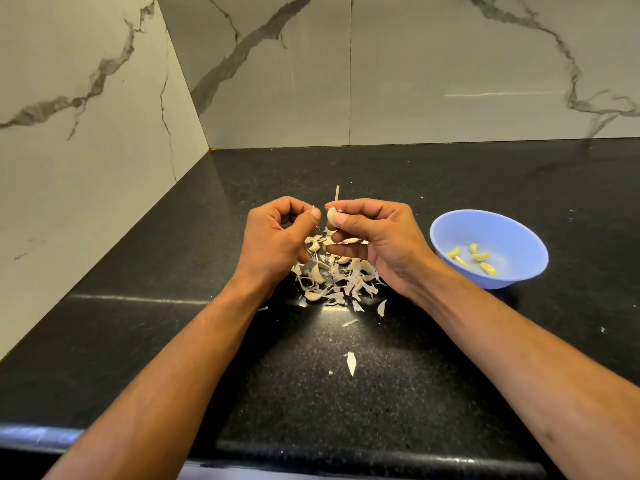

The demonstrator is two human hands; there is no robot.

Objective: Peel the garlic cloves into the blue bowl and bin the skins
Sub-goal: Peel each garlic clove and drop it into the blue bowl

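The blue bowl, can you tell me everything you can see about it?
The blue bowl is round, pale blue and looks like smooth plastic, with sloping walls and a plain rim. It stands upright on the black speckled countertop, off to the person's right, apart from the pile of skins. Inside, on its bottom, lie a few yellowish peeled garlic cloves. Neither hand touches it; the right hand is nearest, holding another clove beside it.

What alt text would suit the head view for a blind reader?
The right hand holds a garlic clove while the left hand pinches a bit of skin, above a pile of skins on a black counter. A blue bowl with peeled cloves stands right.
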